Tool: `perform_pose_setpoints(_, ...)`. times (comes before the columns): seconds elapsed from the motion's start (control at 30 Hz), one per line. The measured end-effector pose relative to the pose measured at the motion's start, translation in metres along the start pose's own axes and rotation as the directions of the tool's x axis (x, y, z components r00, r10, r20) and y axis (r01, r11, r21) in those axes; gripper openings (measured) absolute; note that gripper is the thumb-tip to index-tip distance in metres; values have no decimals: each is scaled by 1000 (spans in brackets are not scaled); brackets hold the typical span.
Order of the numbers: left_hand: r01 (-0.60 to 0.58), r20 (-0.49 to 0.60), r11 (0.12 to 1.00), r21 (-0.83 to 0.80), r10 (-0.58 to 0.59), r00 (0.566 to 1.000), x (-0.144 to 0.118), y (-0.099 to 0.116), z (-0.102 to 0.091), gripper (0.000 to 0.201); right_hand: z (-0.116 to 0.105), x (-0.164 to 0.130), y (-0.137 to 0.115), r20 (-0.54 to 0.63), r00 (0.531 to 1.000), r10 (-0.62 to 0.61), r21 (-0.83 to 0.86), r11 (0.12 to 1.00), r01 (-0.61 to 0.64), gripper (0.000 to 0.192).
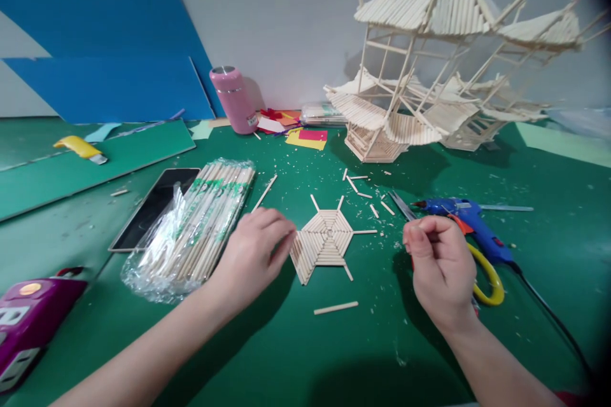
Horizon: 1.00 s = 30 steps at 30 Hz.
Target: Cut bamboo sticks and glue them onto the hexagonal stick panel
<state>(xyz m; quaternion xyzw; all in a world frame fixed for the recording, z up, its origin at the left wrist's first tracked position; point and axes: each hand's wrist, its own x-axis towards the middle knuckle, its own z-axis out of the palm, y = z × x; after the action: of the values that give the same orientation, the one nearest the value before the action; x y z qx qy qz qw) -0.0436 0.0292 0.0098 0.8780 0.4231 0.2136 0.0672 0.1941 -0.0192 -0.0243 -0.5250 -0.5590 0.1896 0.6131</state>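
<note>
A hexagonal web of thin wooden sticks (329, 238) lies flat on the green table, several spokes poking out past its edges. My left hand (260, 245) is at the web's left corner, thumb and fingers curled together. Whether it pinches a stick there is hidden. To the right, my right hand (442, 267) is closed, thumb against the fingers; anything between them is too small to make out. Scissors (496, 283) with a yellow handle lie under or behind that hand, blades pointing to the upper left. One loose stick (336, 308) rests in front of the web.
A plastic-wrapped bundle of sticks (205, 222) overlaps a dark phone (143, 216) at left. A blue glue gun (470, 216) lies at right. Behind stand a stick-built pavilion model (405, 102) and a pink flask (233, 102). A purple power strip (33, 324) and yellow cutter (81, 147) are left.
</note>
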Motion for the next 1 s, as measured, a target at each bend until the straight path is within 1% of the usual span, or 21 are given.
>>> perform_pose_setpoints(0.03,-45,30,999,-13,45,999,-5,9,1,20,0,0,0,2,1000,1,-4,1000,-1,5)
perform_pose_setpoints(0.07,-80,84,996,-26,82,993,-10,18,3,20,0,-1,-1,6,1000,3,-8,1000,-3,5)
perform_pose_setpoints(0.17,-209,171,978,-29,210,962,-27,44,12,21,0,-1,-2,24,1000,6,-29,1000,-5,4)
perform_pose_setpoints(0.23,-250,256,968,27,236,937,-35,55,19,19,-1,-1,-3,40,999,10,-54,998,-7,5)
perform_pose_setpoints(0.27,-277,266,959,66,250,931,-37,59,22,17,-1,-1,-4,54,998,11,-70,998,-7,7)
perform_pose_setpoints(0.33,-324,295,938,124,277,914,-41,62,27,13,-3,-2,-6,104,994,15,-112,994,-3,11)
perform_pose_setpoints(0.4,-349,286,925,150,297,911,-42,63,31,13,-4,-2,-8,162,987,15,-149,989,10,14)
perform_pose_setpoints(0.5,-355,252,922,153,310,917,-44,61,35,14,-6,-2,-8,213,977,16,-167,986,20,17)
perform_pose_setpoints(0.6,-338,251,930,144,296,922,-46,58,37,14,-6,-3,-8,242,970,13,-152,988,24,27)
perform_pose_setpoints(0.63,-327,254,935,139,285,924,-48,57,38,14,-5,-4,-7,251,968,12,-145,989,25,26)
perform_pose_setpoints(0.67,-315,261,940,133,273,926,-49,56,39,15,-3,-4,-8,259,966,11,-138,990,26,19)
perform_pose_setpoints(0.7,-304,269,944,127,262,927,-50,54,39,14,-2,-5,-8,272,962,6,-135,990,31,8)
perform_pose_setpoints(0.73,-294,275,948,120,253,928,-51,53,40,14,0,-5,-9,292,956,-2,-130,991,42,6)
perform_pose_setpoints(0.77,-284,281,952,114,243,928,-52,52,40,14,1,-6,-9,325,946,-16,-122,991,59,17)
perform_pose_setpoints(0.8,-274,281,956,107,235,930,-52,51,40,14,3,-6,-11,374,927,-36,-110,990,83,23)
perform_pose_setpoints(0.83,-265,278,959,97,230,933,-53,50,41,14,4,-6,-12,438,897,-63,-94,989,116,22)
perform_pose_setpoints(0.87,-254,268,963,85,224,937,-53,50,41,15,6,-7,-13,513,854,-91,-77,985,151,18)
perform_pose_setpoints(0.93,-228,239,972,55,208,948,-53,49,40,16,8,-8,-16,645,752,-132,-47,976,212,12)
perform_pose_setpoints(1.0,-196,221,980,17,188,957,-52,48,39,18,9,-9,-18,741,658,-133,-57,964,260,10)
